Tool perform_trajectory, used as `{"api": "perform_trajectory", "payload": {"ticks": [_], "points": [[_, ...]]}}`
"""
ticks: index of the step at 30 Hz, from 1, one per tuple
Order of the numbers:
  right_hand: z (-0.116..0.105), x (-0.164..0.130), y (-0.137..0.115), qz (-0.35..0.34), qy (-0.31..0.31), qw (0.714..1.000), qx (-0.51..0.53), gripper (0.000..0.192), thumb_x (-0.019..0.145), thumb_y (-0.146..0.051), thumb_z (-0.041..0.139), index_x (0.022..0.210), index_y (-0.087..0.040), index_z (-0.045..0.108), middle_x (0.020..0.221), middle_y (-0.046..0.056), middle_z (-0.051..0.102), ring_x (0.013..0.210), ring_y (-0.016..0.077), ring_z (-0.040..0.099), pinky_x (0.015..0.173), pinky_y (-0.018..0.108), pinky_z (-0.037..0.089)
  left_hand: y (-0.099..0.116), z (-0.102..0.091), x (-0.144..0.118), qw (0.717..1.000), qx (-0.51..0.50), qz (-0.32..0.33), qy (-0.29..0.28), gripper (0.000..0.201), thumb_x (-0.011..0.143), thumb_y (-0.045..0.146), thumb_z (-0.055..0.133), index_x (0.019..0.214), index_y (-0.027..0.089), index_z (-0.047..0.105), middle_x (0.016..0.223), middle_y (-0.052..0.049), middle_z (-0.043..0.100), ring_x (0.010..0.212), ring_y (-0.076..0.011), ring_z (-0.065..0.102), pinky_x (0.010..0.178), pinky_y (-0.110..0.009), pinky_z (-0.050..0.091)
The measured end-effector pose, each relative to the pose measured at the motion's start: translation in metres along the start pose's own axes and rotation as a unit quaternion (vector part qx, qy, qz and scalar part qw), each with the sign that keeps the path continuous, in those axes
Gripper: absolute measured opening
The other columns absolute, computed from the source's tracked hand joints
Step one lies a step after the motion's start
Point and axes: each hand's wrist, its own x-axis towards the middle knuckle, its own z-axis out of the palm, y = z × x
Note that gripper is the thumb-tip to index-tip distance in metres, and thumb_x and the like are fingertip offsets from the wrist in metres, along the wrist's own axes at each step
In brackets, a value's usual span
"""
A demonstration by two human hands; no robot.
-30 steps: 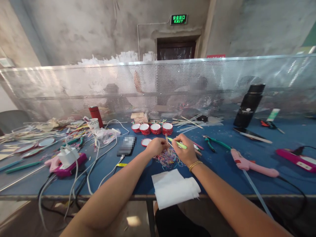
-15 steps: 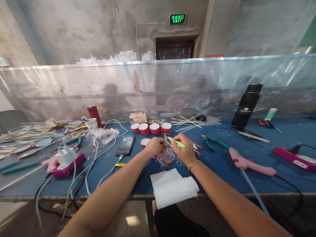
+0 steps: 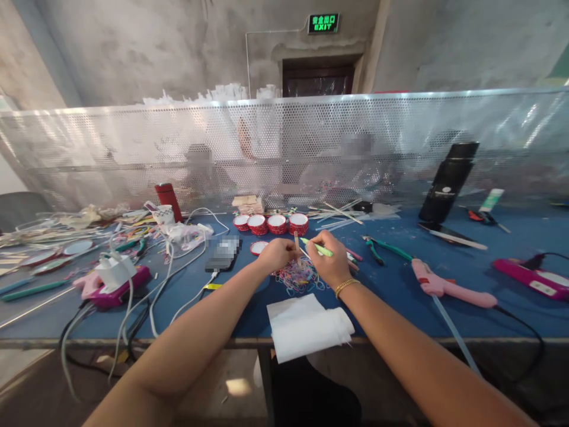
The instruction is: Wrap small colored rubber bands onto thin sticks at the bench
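Note:
My left hand (image 3: pixel 275 255) pinches a thin wooden stick (image 3: pixel 296 240) that stands nearly upright above a heap of small coloured rubber bands (image 3: pixel 299 279) on the blue table (image 3: pixel 391 296). My right hand (image 3: pixel 329 263), with a gold bracelet on the wrist, grips a light green pen-like tool (image 3: pixel 316 247) whose tip meets the stick. Both hands are close together over the bands.
Red-rimmed round tins (image 3: pixel 276 223) and a phone (image 3: pixel 221 254) lie behind the hands; a folded white cloth (image 3: pixel 306 325) hangs at the table's front edge. Green pliers (image 3: pixel 377 249) and a pink glue gun (image 3: pixel 444 287) lie right, a black flask (image 3: pixel 448 183) farther back. Cables (image 3: pixel 151 290) and a charger (image 3: pixel 113 271) sprawl left. A perforated screen (image 3: pixel 284 148) closes the back.
The view has tilted a little, so everything sits slightly lower and nearer. Both hands stay together on the stick and the green tool over the rubber bands.

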Motion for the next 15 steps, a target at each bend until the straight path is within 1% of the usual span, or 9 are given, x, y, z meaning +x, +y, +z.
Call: {"api": "perform_trajectory", "payload": {"ticks": [3, 8, 15], "points": [[-0.0011, 0.0004, -0.0018, -0.006, -0.01, 1.0, 0.013, 0.015, 0.087, -0.03, 0.057, 0.074, -0.026, 0.051, 0.068, 0.001, 0.063, 0.065, 0.0202, 0.058, 0.065, 0.031, 0.042, 0.0015, -0.0007, -0.0001, 1.0, 0.006, 0.002, 0.005, 0.038, 0.076, 0.052, 0.069, 0.075, 0.014, 0.072, 0.058, 0.002, 0.056, 0.056, -0.0115, 0.047, 0.054, -0.024, 0.033], [-0.0011, 0.0009, -0.0028, -0.005, -0.013, 1.0, 0.015, 0.015, 0.086, -0.029, 0.057, 0.073, -0.026, 0.05, 0.067, 0.001, 0.063, 0.065, 0.02, 0.057, 0.064, 0.031, 0.041, 0.0022, -0.001, 0.0004, 1.0, 0.0, 0.013, 0.004, 0.04, 0.073, 0.054, 0.071, 0.075, 0.014, 0.071, 0.06, 0.002, 0.057, 0.058, -0.0115, 0.047, 0.056, -0.024, 0.036], [-0.0004, 0.0011, -0.0036, -0.016, -0.008, 1.0, 0.02, 0.016, 0.087, -0.03, 0.056, 0.073, -0.026, 0.049, 0.068, 0.001, 0.063, 0.066, 0.0197, 0.058, 0.065, 0.031, 0.041, -0.0008, -0.001, 0.0013, 1.0, -0.008, 0.01, 0.007, 0.04, 0.074, 0.054, 0.07, 0.074, 0.014, 0.071, 0.059, 0.002, 0.055, 0.058, -0.0112, 0.045, 0.056, -0.024, 0.034]]}}
